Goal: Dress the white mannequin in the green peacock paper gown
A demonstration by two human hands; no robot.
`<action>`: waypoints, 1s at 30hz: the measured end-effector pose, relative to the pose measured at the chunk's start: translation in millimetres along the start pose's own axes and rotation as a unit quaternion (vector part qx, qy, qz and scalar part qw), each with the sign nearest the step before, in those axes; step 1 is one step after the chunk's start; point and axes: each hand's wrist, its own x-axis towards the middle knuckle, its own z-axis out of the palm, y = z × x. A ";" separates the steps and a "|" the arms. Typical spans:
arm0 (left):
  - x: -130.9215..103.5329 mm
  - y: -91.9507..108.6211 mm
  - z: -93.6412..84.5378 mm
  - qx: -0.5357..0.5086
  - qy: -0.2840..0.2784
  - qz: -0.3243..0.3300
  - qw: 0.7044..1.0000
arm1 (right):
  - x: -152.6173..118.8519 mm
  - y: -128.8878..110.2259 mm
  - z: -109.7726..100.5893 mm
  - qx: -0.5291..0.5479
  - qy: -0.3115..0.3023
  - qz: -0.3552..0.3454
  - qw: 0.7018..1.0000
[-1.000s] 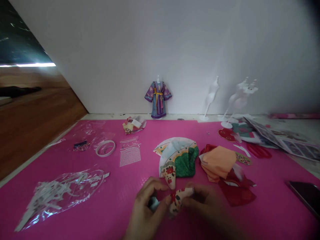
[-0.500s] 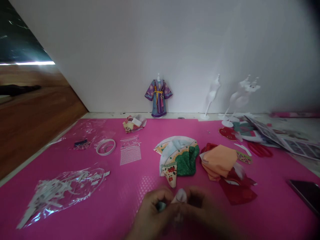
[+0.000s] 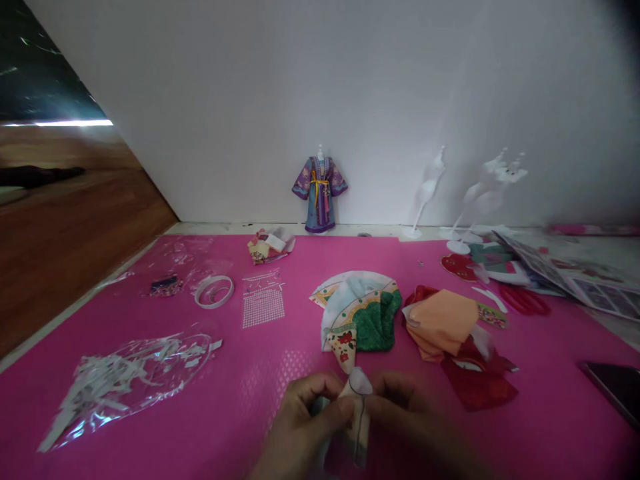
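Note:
Between my two hands is a small pale piece of fabric (image 3: 361, 420) with a dark line or seam running down it. My left hand (image 3: 313, 417) pinches its left edge between thumb and fingers. On the other edge, my right hand (image 3: 403, 407) is also closed, slightly blurred. Just beyond the hands lies a small cream cone-shaped piece with red flowers (image 3: 343, 347). It rests against a fan-shaped green, white and yellow fabric piece (image 3: 375, 320). Farther right is a heap of orange fabric (image 3: 440, 323) over dark red cloth (image 3: 480, 387).
A doll robe on a stand (image 3: 320, 197) and white mannequins (image 3: 427, 193) stand by the wall. Leftward on the pink mat are a clear bag of white strips (image 3: 115, 380), a tape roll (image 3: 214, 293) and a bead sheet (image 3: 263, 308). A phone (image 3: 613, 387) lies at right.
The fabric between my hands has turned, so its long face with the dark line now shows. Both hands stay in nearly the same place. The view has shifted slightly.

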 end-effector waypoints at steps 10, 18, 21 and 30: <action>1.7 -7.2 -6.1 -0.005 0.010 -0.024 1.000 | -1.6 -5.1 0.6 -0.057 -0.002 -0.071 0.996; 7.6 -2.3 -1.9 -0.158 0.069 -0.059 0.983 | -0.9 -7.2 1.3 -0.043 0.041 -0.084 0.995; 7.6 -3.7 -1.7 -0.140 0.066 -0.066 0.986 | -1.0 -9.7 3.0 -0.072 0.018 -0.077 0.994; 1.3 5.6 -0.1 -0.044 0.086 0.005 0.995 | 4.3 1.3 0.3 -0.113 0.110 -0.068 0.985</action>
